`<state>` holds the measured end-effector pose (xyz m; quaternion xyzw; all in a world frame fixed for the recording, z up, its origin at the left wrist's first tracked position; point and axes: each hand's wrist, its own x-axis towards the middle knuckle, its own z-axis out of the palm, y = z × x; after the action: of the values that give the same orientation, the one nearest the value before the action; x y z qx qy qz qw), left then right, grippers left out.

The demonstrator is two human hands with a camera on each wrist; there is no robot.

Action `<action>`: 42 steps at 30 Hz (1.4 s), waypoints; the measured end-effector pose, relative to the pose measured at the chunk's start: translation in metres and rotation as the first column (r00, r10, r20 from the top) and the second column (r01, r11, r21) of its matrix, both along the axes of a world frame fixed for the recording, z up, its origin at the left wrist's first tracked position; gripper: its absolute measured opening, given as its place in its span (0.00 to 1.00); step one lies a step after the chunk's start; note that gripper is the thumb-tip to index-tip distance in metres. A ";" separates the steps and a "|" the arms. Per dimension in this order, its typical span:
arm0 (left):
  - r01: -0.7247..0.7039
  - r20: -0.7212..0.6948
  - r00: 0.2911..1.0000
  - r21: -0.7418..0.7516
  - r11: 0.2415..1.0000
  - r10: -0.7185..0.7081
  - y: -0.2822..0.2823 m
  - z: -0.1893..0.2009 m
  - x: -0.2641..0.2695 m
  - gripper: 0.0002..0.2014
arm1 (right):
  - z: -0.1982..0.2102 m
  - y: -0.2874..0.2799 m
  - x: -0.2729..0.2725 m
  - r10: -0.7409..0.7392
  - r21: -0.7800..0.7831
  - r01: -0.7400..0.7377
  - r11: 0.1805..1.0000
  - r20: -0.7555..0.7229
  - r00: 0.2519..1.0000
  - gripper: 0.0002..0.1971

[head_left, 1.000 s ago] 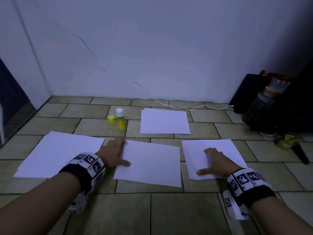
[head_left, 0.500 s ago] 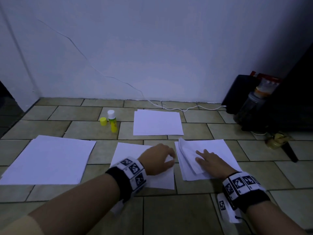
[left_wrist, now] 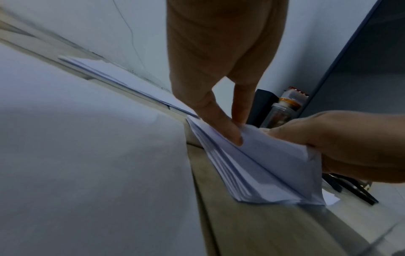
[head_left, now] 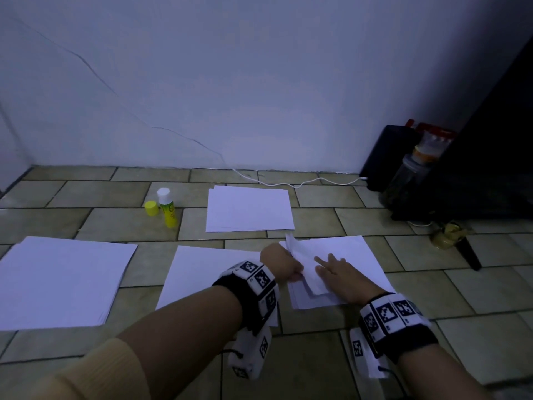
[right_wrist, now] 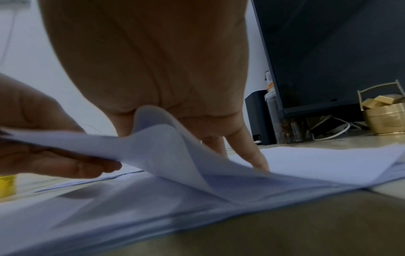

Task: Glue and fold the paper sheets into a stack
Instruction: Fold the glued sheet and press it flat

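Observation:
Several white paper lots lie on the tiled floor: a left pile (head_left: 63, 281), a middle sheet (head_left: 202, 272), a back pile (head_left: 249, 209) and a right pile (head_left: 357, 252). My left hand (head_left: 294, 274) pinches the left edge of the right pile's top sheet (head_left: 302, 264) and holds it lifted and curled; the pinch (left_wrist: 237, 128) shows in the left wrist view. My right hand (head_left: 326, 262) lies on that pile with straight fingers (right_wrist: 257, 157) pressing the paper beside the raised sheet (right_wrist: 166, 147). An uncapped glue stick (head_left: 167, 209) stands by its yellow cap (head_left: 151, 208), behind the middle sheet.
A white cable (head_left: 300, 184) runs along the wall to a black box (head_left: 386, 157) at the back right. A jar (head_left: 415, 171) and a dark cabinet (head_left: 490, 145) stand beside it, with a small brass pot (head_left: 447, 235) on the floor.
My left hand crossed from the middle sheet's left edge to the right pile and took hold of its top sheet, whose left edge now stands raised. My right hand stayed on the pile.

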<state>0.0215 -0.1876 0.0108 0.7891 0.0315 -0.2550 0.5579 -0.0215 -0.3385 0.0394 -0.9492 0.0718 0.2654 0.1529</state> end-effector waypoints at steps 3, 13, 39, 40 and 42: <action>-0.011 -0.027 1.000 0.005 1.000 0.011 0.000 -0.003 0.005 0.11 | 0.003 0.000 -0.002 0.011 0.000 -0.011 1.000 0.011 1.000 0.24; -0.099 0.016 0.995 0.016 0.995 0.099 0.002 -0.004 0.004 0.17 | 0.014 -0.004 -0.005 -0.025 0.158 0.009 0.987 0.099 0.995 0.23; 0.266 0.444 0.699 0.567 0.780 -0.561 0.049 0.025 0.002 0.20 | 0.082 0.034 -0.017 -0.587 0.720 -0.050 0.693 0.603 0.540 0.19; 0.256 0.450 0.695 0.574 0.778 -0.561 0.063 0.029 0.003 0.21 | 0.075 0.044 -0.019 -0.530 0.681 -0.060 0.730 0.619 0.580 0.19; 0.267 0.372 0.708 0.645 0.716 -0.600 0.098 0.036 0.005 0.23 | 0.056 0.065 -0.021 -0.433 0.648 -0.079 0.758 0.590 0.682 0.15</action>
<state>0.0266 -0.0894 0.0464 0.9349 -0.2569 -0.1225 0.2119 -0.0420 -0.2735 0.0953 -0.8552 0.0124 -0.1307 0.5014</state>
